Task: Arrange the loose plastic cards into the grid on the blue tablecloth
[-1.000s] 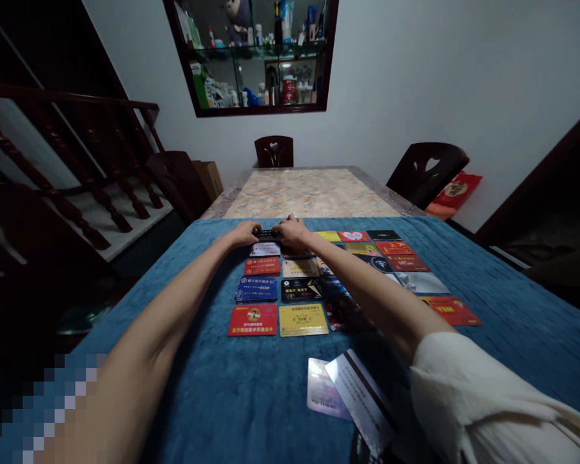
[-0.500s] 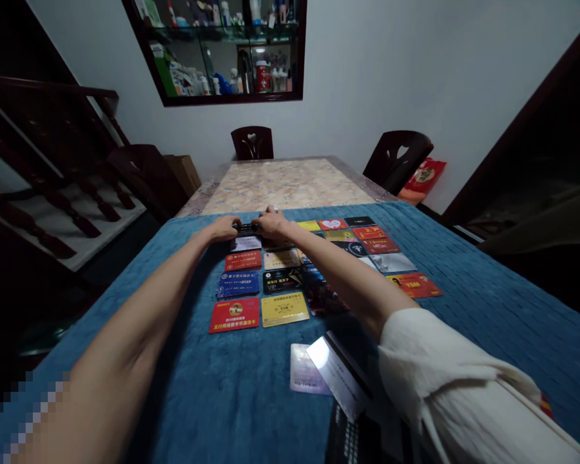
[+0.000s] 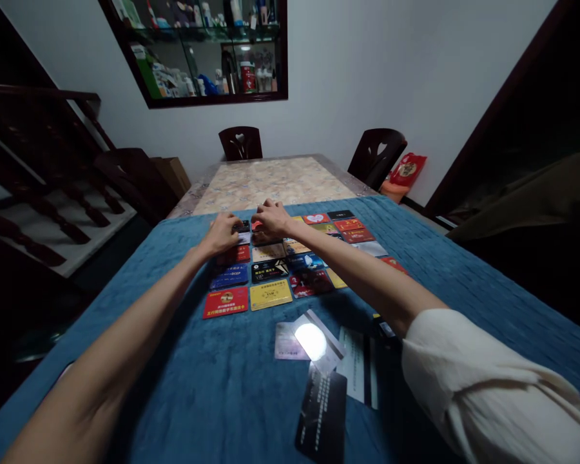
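Note:
Bank-style cards lie in rows on a blue cloth (image 3: 174, 361). At the back left, my left hand (image 3: 221, 234) has its bent fingers against the edge of a black card (image 3: 243, 225) and a pale card (image 3: 243, 238). My right hand (image 3: 273, 218) is over the column beside it, knuckles raised and fingers apart, its tips down at a red card (image 3: 256, 226) and a dark card (image 3: 260, 238). Nearer me in these columns are a blue card (image 3: 229, 275), a black VIP card (image 3: 269, 270), a red card (image 3: 225, 302) and a yellow card (image 3: 270, 294). My right forearm hides several others.
Loose cards overlap in front of the rows: a pale card (image 3: 287, 341), a shiny silver card (image 3: 314, 341), a grey-green card (image 3: 358, 367) and a black card (image 3: 321, 412). Beyond the cloth is the bare tabletop (image 3: 270, 180), with chairs (image 3: 241, 143) around it.
My right hand has shifted from the black card to the neighbouring column on the right. My left hand stays near the black card, its fingers drawn slightly away. The view has swung to the right.

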Available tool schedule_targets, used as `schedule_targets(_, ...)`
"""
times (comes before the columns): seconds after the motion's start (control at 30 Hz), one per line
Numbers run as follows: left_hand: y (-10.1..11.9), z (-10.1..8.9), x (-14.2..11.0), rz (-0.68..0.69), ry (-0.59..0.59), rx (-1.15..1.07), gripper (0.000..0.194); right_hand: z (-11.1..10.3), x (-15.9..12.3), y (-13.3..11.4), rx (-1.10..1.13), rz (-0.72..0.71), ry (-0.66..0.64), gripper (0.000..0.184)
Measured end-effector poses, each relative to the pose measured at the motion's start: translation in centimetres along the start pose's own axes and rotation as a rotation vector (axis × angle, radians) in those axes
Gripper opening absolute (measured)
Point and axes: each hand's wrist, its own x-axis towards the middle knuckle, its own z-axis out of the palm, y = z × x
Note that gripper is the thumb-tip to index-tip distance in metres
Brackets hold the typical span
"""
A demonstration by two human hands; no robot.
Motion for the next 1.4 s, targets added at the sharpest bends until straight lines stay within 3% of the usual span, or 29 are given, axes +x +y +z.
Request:
schedule_targets(0.43,4.8,-0.9,-5.0,0.032,0.076,-0.024,0.025,-1.1,-7.9,-0.2,-0.003,-0.045,0.207,0.023)
schedule_targets(0.77,10.6,-1.1,-9.3,0.019,0.165,-0.073,0.02,-0.5,-16.3,-1.2,0.009,-0.087,0.385,0.023)
schedule_targets(1.07,16.4,-0.4,-15.4,0.105,0.135,-0.129,0.018,1.3,-23.6,-3.0,0.048,-0.131,0.466,0.019)
schedule_targets(1.17,18.2,-0.6,-17.2,0.177,0.16,-0.142,0.016,1.8,-24.7,-3.7,0.087,-0.147,0.464,0.015)
schedule_targets(1.27,19.9,-1.1,-18.6,0.223,0.166,-0.139,0.014,2.2,-25.2,-4.1,0.147,-0.174,0.402,0.023)
schedule_targets(1.4,21.7,-1.6,-19.6,0.249,0.071,-0.081,0.028,2.3,-25.4,-4.7,0.236,-0.22,0.264,0.036)
